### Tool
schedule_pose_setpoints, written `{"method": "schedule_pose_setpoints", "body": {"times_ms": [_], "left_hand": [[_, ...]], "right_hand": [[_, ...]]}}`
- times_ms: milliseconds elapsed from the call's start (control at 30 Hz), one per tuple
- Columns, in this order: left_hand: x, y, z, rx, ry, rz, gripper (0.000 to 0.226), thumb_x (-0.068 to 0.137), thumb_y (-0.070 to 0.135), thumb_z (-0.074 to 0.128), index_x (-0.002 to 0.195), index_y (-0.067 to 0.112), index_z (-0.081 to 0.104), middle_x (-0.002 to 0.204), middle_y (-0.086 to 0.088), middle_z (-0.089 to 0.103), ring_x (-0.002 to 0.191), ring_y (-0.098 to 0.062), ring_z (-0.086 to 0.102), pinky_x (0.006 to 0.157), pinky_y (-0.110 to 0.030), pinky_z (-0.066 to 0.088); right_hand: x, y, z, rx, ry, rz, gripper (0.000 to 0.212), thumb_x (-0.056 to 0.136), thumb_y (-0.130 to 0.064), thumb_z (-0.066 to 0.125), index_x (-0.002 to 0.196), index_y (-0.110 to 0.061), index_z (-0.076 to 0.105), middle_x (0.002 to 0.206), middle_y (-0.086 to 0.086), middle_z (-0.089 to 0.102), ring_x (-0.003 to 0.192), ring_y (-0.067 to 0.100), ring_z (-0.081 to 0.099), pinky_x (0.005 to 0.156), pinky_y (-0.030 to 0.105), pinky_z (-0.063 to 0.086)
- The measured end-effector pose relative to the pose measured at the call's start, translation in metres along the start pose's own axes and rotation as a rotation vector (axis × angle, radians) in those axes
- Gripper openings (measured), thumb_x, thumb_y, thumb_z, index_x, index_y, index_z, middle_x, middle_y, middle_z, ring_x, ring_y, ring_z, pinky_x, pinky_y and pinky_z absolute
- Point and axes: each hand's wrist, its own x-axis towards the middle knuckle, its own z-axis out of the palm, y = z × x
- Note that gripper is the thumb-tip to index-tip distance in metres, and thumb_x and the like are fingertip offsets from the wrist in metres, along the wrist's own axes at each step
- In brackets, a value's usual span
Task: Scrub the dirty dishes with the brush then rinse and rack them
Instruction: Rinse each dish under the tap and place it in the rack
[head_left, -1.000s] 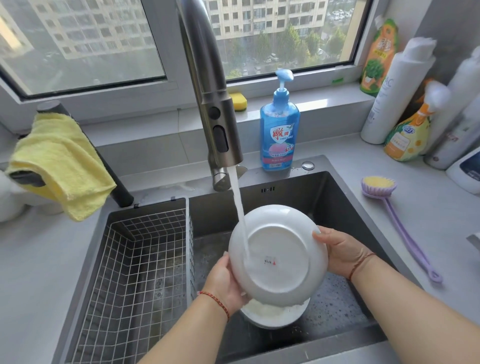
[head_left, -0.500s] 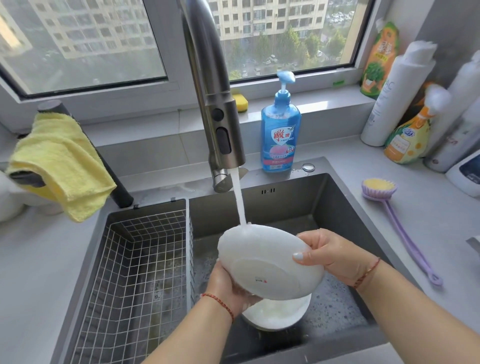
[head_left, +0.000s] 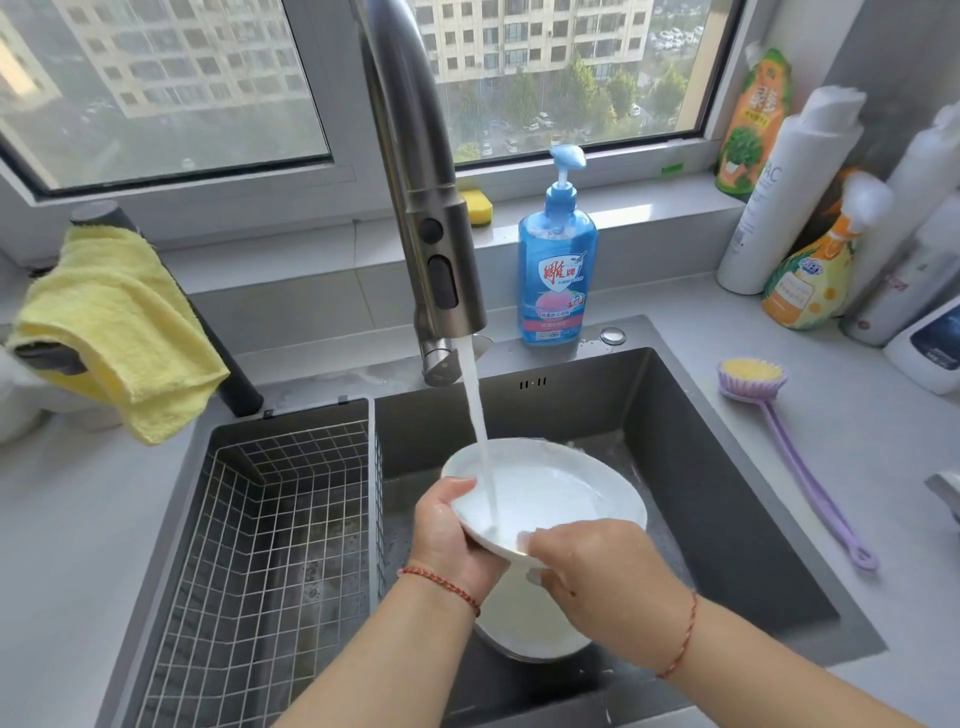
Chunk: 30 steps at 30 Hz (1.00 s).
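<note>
The white plate (head_left: 550, 488) sits face-up under the faucet (head_left: 431, 249) stream, above the sink (head_left: 727, 493) basin. The left hand (head_left: 447, 540) grips its rim at 9 o'clock; the right hand (head_left: 602, 577) pinches it at 6. The wire rack (head_left: 270, 545) lies open at 9 o'clock; the brush (head_left: 795, 441) rests on the counter (head_left: 883, 467) at 3.

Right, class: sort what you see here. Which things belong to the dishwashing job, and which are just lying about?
Job:
plate under the tap
left hand
right hand
second plate in the sink
brush
rack
soap

Lying about:
yellow cloth
sponge
bottles
</note>
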Motion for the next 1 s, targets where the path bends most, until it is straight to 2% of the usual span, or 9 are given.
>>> {"method": "schedule_pose_setpoints", "body": {"times_ms": [100, 167, 233, 333, 500, 700, 767, 867, 1000], "left_hand": [[-0.007, 0.005, -0.013, 0.023, -0.005, 0.035, 0.049, 0.082, 0.025, 0.049, 0.119, -0.007, 0.06, 0.104, -0.029, 0.068, 0.095, -0.048, 0.064, 0.093, -0.058, 0.048], [-0.012, 0.007, -0.018, 0.038, -0.034, 0.024, 0.053, 0.087, 0.035, 0.051, 0.114, -0.01, 0.061, 0.106, -0.032, 0.067, 0.098, -0.048, 0.063, 0.1, -0.058, 0.044], [-0.013, 0.006, -0.024, 0.014, -0.03, 0.013, 0.058, 0.09, 0.041, 0.052, 0.11, -0.012, 0.062, 0.104, -0.032, 0.067, 0.101, -0.047, 0.062, 0.105, -0.058, 0.04], [-0.019, 0.003, -0.028, -0.018, -0.092, 0.083, 0.039, 0.081, 0.03, 0.06, 0.1, -0.004, 0.069, 0.102, -0.023, 0.068, 0.102, -0.043, 0.064, 0.109, -0.057, 0.038], [-0.024, 0.008, -0.029, 0.049, -0.01, 0.194, 0.064, 0.069, 0.015, 0.053, 0.131, -0.001, 0.058, 0.111, -0.025, 0.066, 0.092, -0.04, 0.067, 0.091, -0.052, 0.053], [-0.016, 0.023, -0.038, 0.074, 0.055, 0.274, 0.072, 0.067, 0.017, 0.055, 0.138, 0.005, 0.052, 0.121, -0.024, 0.064, 0.104, -0.044, 0.063, 0.083, -0.052, 0.055], [-0.012, 0.023, -0.04, 0.078, 0.087, 0.277, 0.068, 0.071, 0.023, 0.06, 0.137, 0.008, 0.054, 0.128, -0.025, 0.062, 0.11, -0.045, 0.063, 0.084, -0.054, 0.055], [-0.01, 0.015, -0.035, 0.101, 0.145, 0.213, 0.059, 0.081, 0.036, 0.065, 0.135, 0.013, 0.057, 0.131, -0.02, 0.06, 0.115, -0.043, 0.061, 0.099, -0.057, 0.048], [-0.01, 0.005, -0.032, 0.013, 0.078, 0.228, 0.061, 0.074, 0.031, 0.064, 0.13, 0.009, 0.055, 0.113, -0.014, 0.064, 0.108, -0.037, 0.063, 0.098, -0.052, 0.048]], "right_hand": [[0.01, -0.017, 0.003, 0.25, -0.155, -0.048, 0.043, 0.093, -0.039, 0.032, 0.117, -0.026, 0.064, 0.115, -0.009, 0.068, 0.114, 0.011, 0.059, 0.092, 0.036, 0.051], [0.025, -0.022, 0.003, 0.464, -0.351, -0.05, 0.044, 0.103, -0.033, 0.029, 0.145, -0.024, 0.038, 0.151, -0.009, 0.037, 0.141, -0.002, 0.019, 0.118, 0.031, 0.017], [0.04, -0.027, 0.007, 0.506, -0.451, -0.092, 0.049, 0.105, -0.027, 0.024, 0.152, -0.019, 0.015, 0.16, -0.007, 0.011, 0.138, -0.007, -0.002, 0.119, 0.031, -0.005], [0.063, -0.024, 0.03, 0.348, -0.411, -0.11, 0.065, 0.093, -0.042, 0.013, 0.152, -0.013, 0.01, 0.161, 0.002, 0.001, 0.143, 0.006, -0.009, 0.119, 0.039, -0.009], [0.077, 0.006, 0.047, 0.151, -0.375, 0.214, 0.069, 0.097, -0.056, 0.02, 0.152, -0.028, -0.01, 0.159, -0.009, -0.019, 0.141, 0.003, -0.026, 0.116, 0.034, -0.017], [0.042, 0.002, 0.033, 0.006, -0.669, 0.089, 0.065, 0.099, -0.05, 0.002, 0.152, -0.015, 0.011, 0.157, 0.025, -0.008, 0.144, 0.042, -0.009, 0.119, 0.052, -0.001], [0.033, -0.014, 0.029, 0.165, -0.705, 0.008, 0.076, 0.093, -0.055, -0.01, 0.153, -0.013, 0.011, 0.159, 0.018, -0.007, 0.146, 0.034, -0.012, 0.119, 0.043, -0.007], [0.04, -0.039, 0.026, 0.618, -0.602, 0.03, 0.054, 0.104, -0.042, 0.013, 0.153, -0.024, -0.001, 0.158, -0.012, -0.011, 0.142, 0.001, -0.016, 0.118, 0.028, -0.012], [0.07, -0.05, 0.036, 0.697, -0.42, 0.127, 0.054, 0.103, -0.031, 0.021, 0.153, -0.015, 0.008, 0.155, -0.018, -0.009, 0.14, -0.006, 0.001, 0.117, 0.024, -0.007]]}}
